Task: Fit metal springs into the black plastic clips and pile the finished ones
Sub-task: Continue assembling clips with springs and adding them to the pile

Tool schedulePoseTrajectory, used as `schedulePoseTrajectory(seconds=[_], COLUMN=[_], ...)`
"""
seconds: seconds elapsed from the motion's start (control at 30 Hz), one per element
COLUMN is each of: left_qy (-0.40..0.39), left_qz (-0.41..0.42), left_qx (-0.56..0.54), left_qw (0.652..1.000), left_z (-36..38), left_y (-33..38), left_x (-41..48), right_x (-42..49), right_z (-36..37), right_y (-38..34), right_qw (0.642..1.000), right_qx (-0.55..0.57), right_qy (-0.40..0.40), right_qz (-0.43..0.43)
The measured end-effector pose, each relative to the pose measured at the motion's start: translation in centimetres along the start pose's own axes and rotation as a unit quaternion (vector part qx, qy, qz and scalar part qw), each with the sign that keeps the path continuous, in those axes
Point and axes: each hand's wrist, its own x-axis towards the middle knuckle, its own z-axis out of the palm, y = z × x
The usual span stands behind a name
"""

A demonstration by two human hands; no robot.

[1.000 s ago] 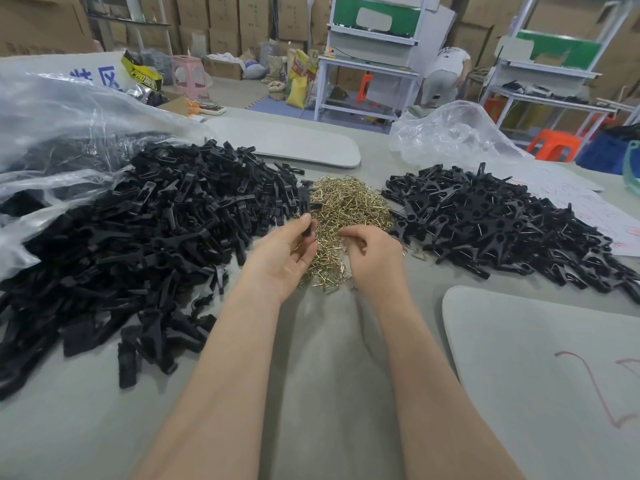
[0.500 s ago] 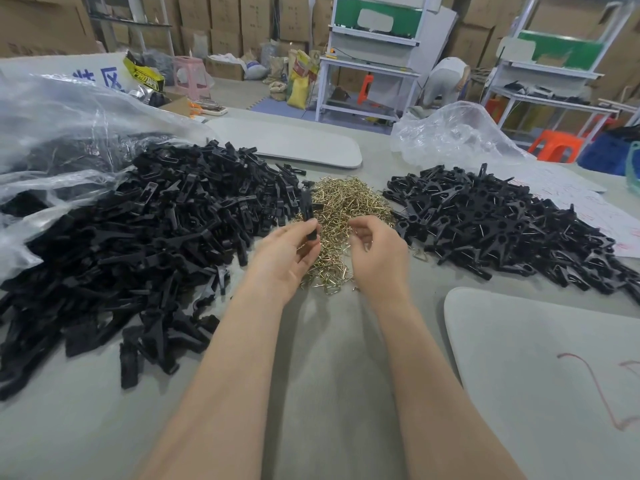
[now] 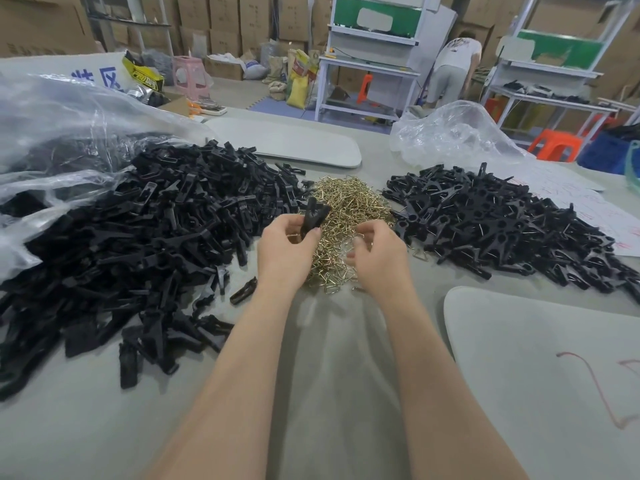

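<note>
My left hand (image 3: 284,251) grips a black plastic clip (image 3: 313,216) upright, its two legs spread at the top, just above the near edge of the brass spring heap (image 3: 349,202). My right hand (image 3: 377,258) hovers over the same heap, a little to the right. Its curled fingertips are blurred and seem to pinch a small spring. A big pile of black clip parts (image 3: 156,237) covers the table on the left. On the right lies a smaller pile of clips with springs fitted (image 3: 502,230).
One loose clip (image 3: 244,291) lies beside my left wrist. Clear plastic bags sit at the far left (image 3: 52,133) and back right (image 3: 450,133). Grey boards lie behind the heap (image 3: 287,143) and at the near right (image 3: 536,375). A person (image 3: 453,71) bends at benches behind.
My left hand has lifted the clip higher and its legs now stand spread. My right hand has drawn back from the spring heap toward the clip, fingers curled.
</note>
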Motion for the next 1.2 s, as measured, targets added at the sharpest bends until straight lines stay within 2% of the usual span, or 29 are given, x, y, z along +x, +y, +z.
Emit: schedulePoseTrajectory(seconds=[0.13, 0.27, 0.47, 0.63, 0.77, 1.0, 1.2], left_qy=[0.000, -0.012, -0.023, -0.028, -0.035, -0.040, -0.048], left_qz=[0.056, 0.067, 0.056, 0.054, 0.052, 0.046, 0.057], left_qx=[0.092, 0.118, 0.129, 0.136, 0.137, 0.145, 0.154], left_qw=[0.994, 0.991, 0.990, 0.989, 0.989, 0.988, 0.985], left_z=[0.32, 0.46, 0.47, 0.55, 0.51, 0.50, 0.45], left_y=[-0.18, -0.17, -0.31, -0.29, -0.23, -0.08, -0.02], left_x=[-0.33, -0.58, -0.54, -0.51, -0.55, -0.71, -0.86], right_x=[0.02, -0.07, 0.01, 0.02, 0.02, -0.29, -0.19], right_z=[-0.78, -0.79, -0.30, -0.54, -0.74, -0.90, -0.98], right_y=[0.02, 0.39, 0.51, 0.47, 0.28, -0.12, -0.16], right_qw=[0.998, 0.998, 0.997, 1.000, 0.997, 0.999, 0.996], right_qx=[0.053, -0.022, -0.027, -0.012, -0.053, -0.014, -0.052], right_qy=[0.032, 0.027, 0.055, 0.020, -0.006, 0.036, 0.040], right_qz=[-0.003, -0.043, -0.041, -0.018, -0.049, -0.030, -0.058])
